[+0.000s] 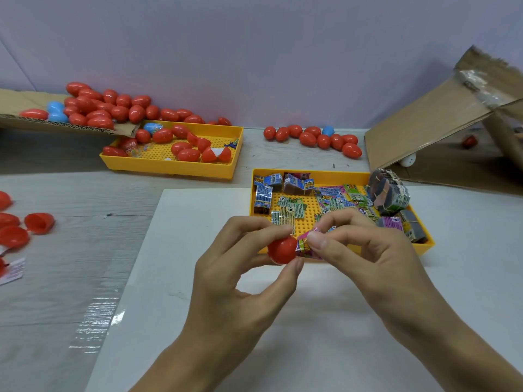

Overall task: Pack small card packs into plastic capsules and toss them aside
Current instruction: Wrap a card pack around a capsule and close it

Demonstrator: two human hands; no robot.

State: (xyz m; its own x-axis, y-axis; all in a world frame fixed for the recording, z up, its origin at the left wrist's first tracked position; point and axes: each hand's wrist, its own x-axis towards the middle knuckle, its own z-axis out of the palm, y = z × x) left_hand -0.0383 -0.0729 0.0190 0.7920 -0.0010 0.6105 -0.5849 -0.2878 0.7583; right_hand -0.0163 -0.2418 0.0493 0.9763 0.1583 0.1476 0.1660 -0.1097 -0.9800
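Observation:
My left hand (240, 267) holds a red capsule half (281, 250) between thumb and fingertips, its open side facing right. My right hand (365, 250) pinches a small pink and green card pack (304, 246) whose left end sits in the mouth of that capsule half. Both hands hover over a white board (198, 278), just in front of a yellow tray (311, 206) that holds several loose card packs and banded bundles.
A second yellow tray (169, 165) at the back left holds red capsules and halves. Many closed red capsules and a few blue ones lie on cardboard (17, 106) and along the wall (314, 138). Open red halves (38, 222) lie at the left edge. A cardboard box (424, 131) stands at the right.

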